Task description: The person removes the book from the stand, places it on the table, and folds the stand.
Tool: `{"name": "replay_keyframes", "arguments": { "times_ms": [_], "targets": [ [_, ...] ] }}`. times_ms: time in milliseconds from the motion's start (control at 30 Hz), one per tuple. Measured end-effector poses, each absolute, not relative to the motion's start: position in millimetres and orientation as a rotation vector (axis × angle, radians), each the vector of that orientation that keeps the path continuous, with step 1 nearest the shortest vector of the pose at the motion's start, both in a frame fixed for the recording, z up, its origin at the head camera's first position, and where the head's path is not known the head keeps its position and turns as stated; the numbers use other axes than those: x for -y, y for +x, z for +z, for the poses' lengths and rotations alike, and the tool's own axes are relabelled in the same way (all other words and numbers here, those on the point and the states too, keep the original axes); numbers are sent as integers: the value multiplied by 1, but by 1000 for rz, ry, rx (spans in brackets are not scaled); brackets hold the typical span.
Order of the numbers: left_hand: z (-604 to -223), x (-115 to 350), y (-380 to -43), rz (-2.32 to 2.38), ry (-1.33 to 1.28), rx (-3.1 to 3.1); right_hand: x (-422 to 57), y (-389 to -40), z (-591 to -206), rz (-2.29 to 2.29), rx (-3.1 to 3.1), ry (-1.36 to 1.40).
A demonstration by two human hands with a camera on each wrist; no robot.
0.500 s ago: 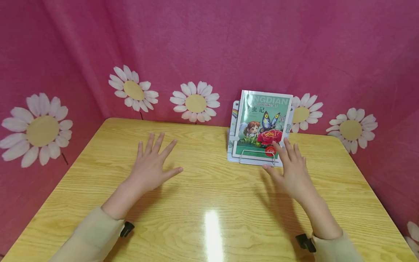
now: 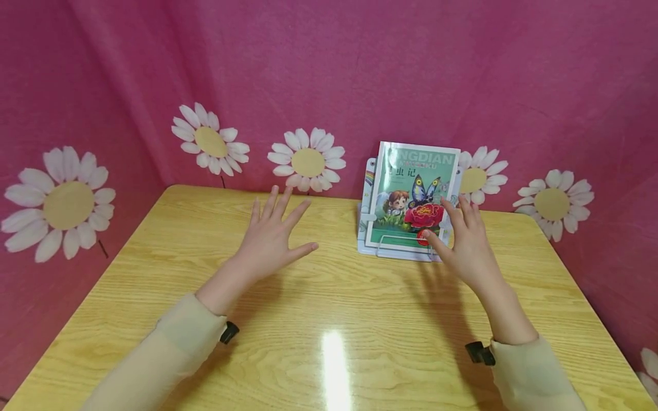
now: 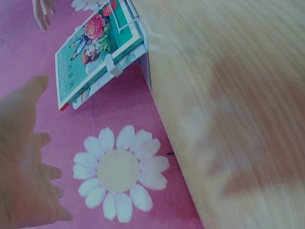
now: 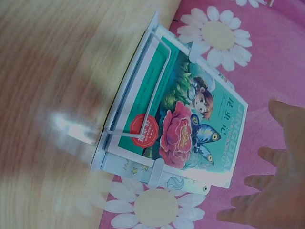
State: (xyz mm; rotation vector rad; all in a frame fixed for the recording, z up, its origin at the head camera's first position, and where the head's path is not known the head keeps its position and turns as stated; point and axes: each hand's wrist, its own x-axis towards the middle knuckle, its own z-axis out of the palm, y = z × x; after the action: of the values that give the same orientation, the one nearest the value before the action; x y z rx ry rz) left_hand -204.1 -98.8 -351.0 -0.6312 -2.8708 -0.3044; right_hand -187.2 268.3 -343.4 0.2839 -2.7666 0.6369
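Note:
A green book [image 2: 406,188] with a butterfly, a child and a red flower on its cover leans upright on a pale book stand [image 2: 362,242] at the table's back right. A wire bar [image 4: 164,78] crosses the lower cover, and side clips [image 4: 156,172] sit at its edges. My right hand [image 2: 470,251], fingers spread, hovers before the book's lower right corner and overlaps it in the head view. To the left of the book, my left hand [image 2: 264,242] is held over the table, fingers spread and holding nothing.
The wooden table [image 2: 329,297] reaches back to a pink curtain [image 2: 308,68] printed with large white daisies. A bright light reflection [image 2: 335,365] lies on the front of the tabletop. Black straps show at both sleeve cuffs.
My left hand has moved right and forward, closer to the book. My right hand has moved slightly forward and up, over the book's lower right corner in the head view. The book stays put.

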Motion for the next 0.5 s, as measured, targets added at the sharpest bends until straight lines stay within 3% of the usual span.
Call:
{"name": "replay_keyframes", "arguments": {
  "times_ms": [500],
  "targets": [
    [-356,40,-228,-394,-707,2856,-278,-218,-340,648,2725,150]
  ]
}}
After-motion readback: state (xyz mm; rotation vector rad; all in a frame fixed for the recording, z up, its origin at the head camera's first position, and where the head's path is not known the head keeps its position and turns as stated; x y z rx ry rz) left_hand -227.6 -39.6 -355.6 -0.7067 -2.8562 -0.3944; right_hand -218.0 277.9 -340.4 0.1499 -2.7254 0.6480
